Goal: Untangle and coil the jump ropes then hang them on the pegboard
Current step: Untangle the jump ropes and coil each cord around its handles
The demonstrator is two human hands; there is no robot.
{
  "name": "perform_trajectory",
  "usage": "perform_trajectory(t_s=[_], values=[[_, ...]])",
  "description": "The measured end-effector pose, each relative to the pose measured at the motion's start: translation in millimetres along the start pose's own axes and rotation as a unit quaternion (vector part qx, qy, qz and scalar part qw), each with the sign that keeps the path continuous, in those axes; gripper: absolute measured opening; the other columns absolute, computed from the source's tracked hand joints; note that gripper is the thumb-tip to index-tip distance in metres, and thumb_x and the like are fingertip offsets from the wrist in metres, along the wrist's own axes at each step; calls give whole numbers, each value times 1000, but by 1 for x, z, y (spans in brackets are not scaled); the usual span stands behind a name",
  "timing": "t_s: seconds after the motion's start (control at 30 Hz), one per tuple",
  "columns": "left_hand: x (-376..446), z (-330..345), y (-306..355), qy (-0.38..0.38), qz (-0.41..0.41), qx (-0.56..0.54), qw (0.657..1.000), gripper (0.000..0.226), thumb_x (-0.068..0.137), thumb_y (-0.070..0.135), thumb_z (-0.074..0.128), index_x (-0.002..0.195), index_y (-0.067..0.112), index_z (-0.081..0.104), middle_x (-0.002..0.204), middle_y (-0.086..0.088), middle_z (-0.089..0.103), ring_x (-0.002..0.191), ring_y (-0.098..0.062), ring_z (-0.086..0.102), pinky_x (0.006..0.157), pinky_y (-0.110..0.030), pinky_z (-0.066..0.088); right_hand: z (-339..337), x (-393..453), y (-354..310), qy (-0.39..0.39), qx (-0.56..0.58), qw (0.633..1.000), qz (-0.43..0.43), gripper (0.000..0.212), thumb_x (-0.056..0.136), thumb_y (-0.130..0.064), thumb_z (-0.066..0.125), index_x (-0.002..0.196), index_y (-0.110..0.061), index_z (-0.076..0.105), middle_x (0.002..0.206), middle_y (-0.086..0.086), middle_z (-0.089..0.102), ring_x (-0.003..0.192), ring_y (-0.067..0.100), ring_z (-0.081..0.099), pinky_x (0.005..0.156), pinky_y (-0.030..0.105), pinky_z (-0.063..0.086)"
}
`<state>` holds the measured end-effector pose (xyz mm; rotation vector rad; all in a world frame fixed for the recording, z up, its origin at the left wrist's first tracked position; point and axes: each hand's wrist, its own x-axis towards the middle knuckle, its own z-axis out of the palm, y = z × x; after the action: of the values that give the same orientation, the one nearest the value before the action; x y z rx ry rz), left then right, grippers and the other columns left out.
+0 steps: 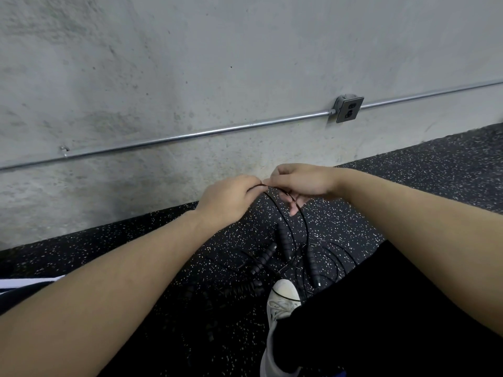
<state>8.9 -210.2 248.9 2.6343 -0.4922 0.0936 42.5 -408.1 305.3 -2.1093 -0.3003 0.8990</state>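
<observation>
Thin black jump ropes (pixel 300 219) hang in loops from both hands, held up over the speckled floor. My left hand (pixel 228 201) pinches the cord at its top. My right hand (pixel 302 183) pinches the same cord right beside it, fingertips nearly touching the left hand's. Several black ribbed handles (pixel 283 242) dangle or lie below, among tangled cord on the floor. No pegboard is in view.
A grey concrete wall (pixel 190 77) stands close ahead, with a metal conduit (pixel 190 136) and an outlet box (pixel 349 109) on it. Below is the black speckled rubber floor (pixel 435 170). My white shoe (pixel 283 300) and dark trouser leg are at the lower right.
</observation>
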Motion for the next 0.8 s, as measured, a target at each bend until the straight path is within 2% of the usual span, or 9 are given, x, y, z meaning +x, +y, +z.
perform_trajectory(t_s=[0.13,0.23,0.3,0.37,0.43,0.53,0.63,0.7,0.8], values=[[3,-10,-20,48,-134,-142,980,34,109,42,37,107,24,65,72,1,60,59,-17,61,53,-34,51,-6,-1,6,-19,-59,998,15,33,103,-45,52,110,-13,49,72,4,66,71,21,66,69,32,51],[8,-16,-42,76,-274,-216,934,37,110,38,33,111,12,60,74,-4,58,51,-17,59,44,-28,46,-6,-4,11,-63,-113,989,64,23,104,-36,51,111,-14,56,81,2,72,83,19,67,82,37,52],[5,-19,-50,42,-334,-232,913,38,110,35,33,120,7,57,77,-7,60,52,-18,59,43,-28,47,-4,-5,13,-80,-145,981,96,15,107,-26,47,110,-16,58,88,3,74,89,21,69,88,40,54],[0,-19,-50,-22,-361,-235,902,35,110,33,38,137,14,50,87,-8,62,55,-18,60,45,-28,51,-4,-5,13,-79,-145,980,112,20,109,-22,41,111,-15,59,87,4,75,87,23,71,84,40,58],[-3,-15,-46,-57,-328,-179,926,47,108,31,44,153,27,34,102,-8,64,58,-19,64,47,-28,51,-4,-5,10,-52,-108,988,100,25,110,-21,36,115,-13,59,84,6,75,80,22,73,73,37,59],[-4,-5,-34,-42,-154,-59,985,64,103,29,54,158,38,24,150,-7,45,74,-9,63,59,-26,54,-3,-5,3,-9,-35,998,60,29,111,-20,31,119,-13,58,84,10,73,78,25,74,67,36,60],[-10,-2,-8,-55,2,-1,998,69,102,34,56,160,39,19,163,6,29,96,-15,67,74,-33,60,-1,-2,-2,17,33,999,27,28,111,-20,33,119,-13,59,81,10,71,76,26,74,65,33,62],[-15,3,10,-24,13,-3,1000,72,101,37,57,160,37,15,157,6,38,76,-13,67,61,-31,59,-1,1,-3,43,83,996,8,26,111,-20,37,118,-12,60,80,9,69,74,25,74,63,33,62],[-21,16,29,-9,-118,-165,979,63,100,42,59,153,30,27,136,10,52,61,-11,62,55,-31,57,-4,2,-5,111,174,978,-8,22,110,-19,40,116,-11,60,81,10,65,69,23,73,59,33,63]])
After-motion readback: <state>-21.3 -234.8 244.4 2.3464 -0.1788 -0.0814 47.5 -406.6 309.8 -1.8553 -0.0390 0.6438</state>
